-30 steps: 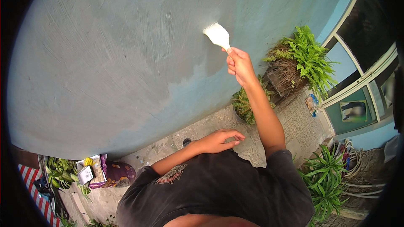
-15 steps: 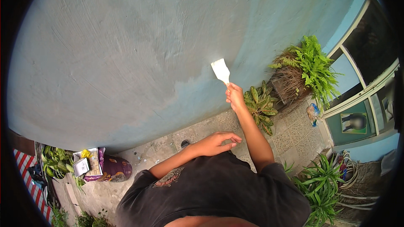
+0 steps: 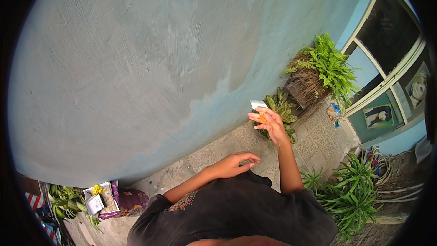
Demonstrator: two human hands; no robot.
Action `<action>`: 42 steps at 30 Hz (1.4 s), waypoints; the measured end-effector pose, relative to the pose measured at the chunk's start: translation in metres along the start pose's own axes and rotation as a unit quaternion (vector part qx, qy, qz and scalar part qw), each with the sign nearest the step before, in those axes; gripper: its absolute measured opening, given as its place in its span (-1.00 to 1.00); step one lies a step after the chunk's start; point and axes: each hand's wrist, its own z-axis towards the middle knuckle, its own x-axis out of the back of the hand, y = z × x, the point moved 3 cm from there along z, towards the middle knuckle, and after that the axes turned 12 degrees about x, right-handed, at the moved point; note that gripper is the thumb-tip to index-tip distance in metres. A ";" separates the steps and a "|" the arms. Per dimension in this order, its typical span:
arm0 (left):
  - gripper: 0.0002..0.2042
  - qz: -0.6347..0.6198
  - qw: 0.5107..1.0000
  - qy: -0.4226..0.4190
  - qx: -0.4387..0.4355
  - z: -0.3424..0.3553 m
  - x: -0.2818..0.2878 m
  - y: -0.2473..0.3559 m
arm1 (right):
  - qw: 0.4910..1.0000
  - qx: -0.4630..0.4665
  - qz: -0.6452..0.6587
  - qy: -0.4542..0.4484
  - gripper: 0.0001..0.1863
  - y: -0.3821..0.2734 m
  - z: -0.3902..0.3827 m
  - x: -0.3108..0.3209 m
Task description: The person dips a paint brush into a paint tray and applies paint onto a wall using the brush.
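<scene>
My right hand [image 3: 271,126] has the orange handle of a flat paintbrush [image 3: 258,104] between its loosely curled fingers. The brush's white end shows beyond the fingertips, apart from the wall and in front of a broad-leaved potted plant [image 3: 283,109]. Held before my body, my left hand [image 3: 234,164] is empty, with fingers stretched and slightly bent. Ahead rises a rough wall [image 3: 150,64]; a large grey area covers most of it, with lighter blue along its lower and right parts.
A fern [image 3: 328,66] stands at the right near a framed glass door [image 3: 387,27]. Spiky-leaved plants [image 3: 350,196] and coiled hoses [image 3: 384,166] are at the lower right. At the lower left, a purple sack [image 3: 129,200] has boxes on it. Patterned tiles [image 3: 318,130] line the floor.
My right hand has drawn back from the wall and lower, turning the brush and loosening its fingers round the handle. The left hand stays almost in place. The view has shifted slightly.
</scene>
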 end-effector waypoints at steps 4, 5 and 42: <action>-0.72 -0.024 1.000 -0.013 -0.002 -0.013 0.000 -0.005 | 0.997 0.039 -0.056 -0.044 -0.65 0.000 0.001 0.005; -0.72 -0.037 0.999 -0.012 -0.001 -0.015 0.000 -0.007 | 0.994 0.025 -0.097 -0.048 -0.68 0.006 0.005 0.012; -0.71 -0.095 0.971 0.219 0.033 0.160 -0.002 0.031 | 0.444 0.806 -0.364 -0.144 -0.79 -0.301 0.294 0.000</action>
